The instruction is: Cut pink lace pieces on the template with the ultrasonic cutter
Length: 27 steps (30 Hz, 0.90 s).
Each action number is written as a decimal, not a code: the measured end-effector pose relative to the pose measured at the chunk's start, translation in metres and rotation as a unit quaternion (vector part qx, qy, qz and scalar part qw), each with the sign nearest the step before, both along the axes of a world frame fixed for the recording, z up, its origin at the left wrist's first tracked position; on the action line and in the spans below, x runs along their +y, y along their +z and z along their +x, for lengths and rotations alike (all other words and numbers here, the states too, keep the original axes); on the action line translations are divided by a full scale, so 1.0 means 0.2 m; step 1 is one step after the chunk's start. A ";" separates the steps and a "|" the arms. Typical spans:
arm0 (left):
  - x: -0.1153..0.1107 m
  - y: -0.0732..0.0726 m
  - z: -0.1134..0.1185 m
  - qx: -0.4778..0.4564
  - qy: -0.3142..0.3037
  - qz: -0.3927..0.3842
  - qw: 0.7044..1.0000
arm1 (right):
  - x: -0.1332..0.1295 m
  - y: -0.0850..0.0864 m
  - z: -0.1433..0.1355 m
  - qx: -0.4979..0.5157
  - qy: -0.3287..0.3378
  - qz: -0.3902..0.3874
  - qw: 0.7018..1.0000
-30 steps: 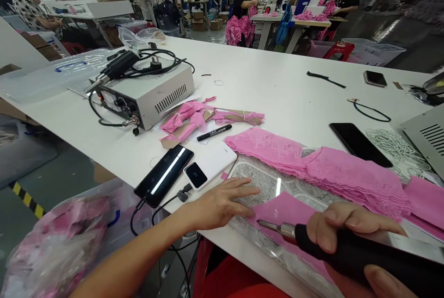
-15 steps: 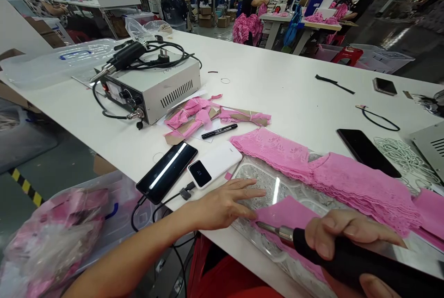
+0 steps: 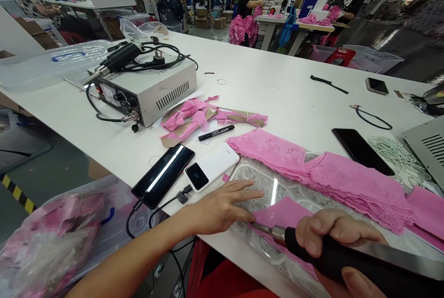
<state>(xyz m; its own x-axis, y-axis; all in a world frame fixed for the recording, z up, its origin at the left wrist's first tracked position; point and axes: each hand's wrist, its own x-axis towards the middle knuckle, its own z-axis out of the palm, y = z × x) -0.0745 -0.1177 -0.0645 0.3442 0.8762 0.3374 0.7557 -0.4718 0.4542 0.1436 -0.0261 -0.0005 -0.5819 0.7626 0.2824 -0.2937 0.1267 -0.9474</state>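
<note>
My left hand (image 3: 222,207) lies with its fingers spread at the edge of a flat pink fabric piece (image 3: 286,212), thumb near its left corner. Wrapped round a black handheld tool (image 3: 347,258) with a metal tip is my right hand (image 3: 336,238). The tip touches or nearly touches the fabric corner beside my left thumb. Under the fabric is a clear patterned plate (image 3: 256,173). Just behind it lies a long stack of pink lace pieces (image 3: 357,187).
A white power bank (image 3: 211,166) and a black phone (image 3: 163,175) lie left of the plate. Farther back are a marker (image 3: 216,133), tied pink bundles (image 3: 189,115) and a grey control box (image 3: 166,90). Another phone (image 3: 360,150) lies at right. People sit in the background.
The view has shifted slightly, moving most things a little left in the picture. The tool and its tip remain at the fabric's left corner, and both hands keep nearly the same pose.
</note>
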 end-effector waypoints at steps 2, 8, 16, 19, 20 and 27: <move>0.00 0.00 0.00 0.004 0.002 -0.006 1.000 | -0.01 0.01 -0.02 0.019 0.014 0.021 0.999; -0.02 0.01 0.00 -0.012 0.004 0.002 1.000 | -0.03 0.03 -0.02 0.029 0.013 0.015 0.999; -0.03 0.06 -0.01 0.009 -0.011 0.009 1.000 | 0.19 -0.01 0.10 0.100 -0.130 0.022 0.986; -0.02 0.06 -0.02 0.034 -0.044 0.014 0.998 | 0.27 -0.04 0.11 0.123 -0.163 0.002 0.979; -0.02 0.07 -0.02 0.042 -0.048 0.016 0.998 | 0.28 -0.05 0.11 0.126 -0.164 0.001 0.978; 0.06 0.09 0.11 0.095 -0.010 0.081 0.992 | 0.31 -0.06 0.12 0.136 -0.185 0.010 0.973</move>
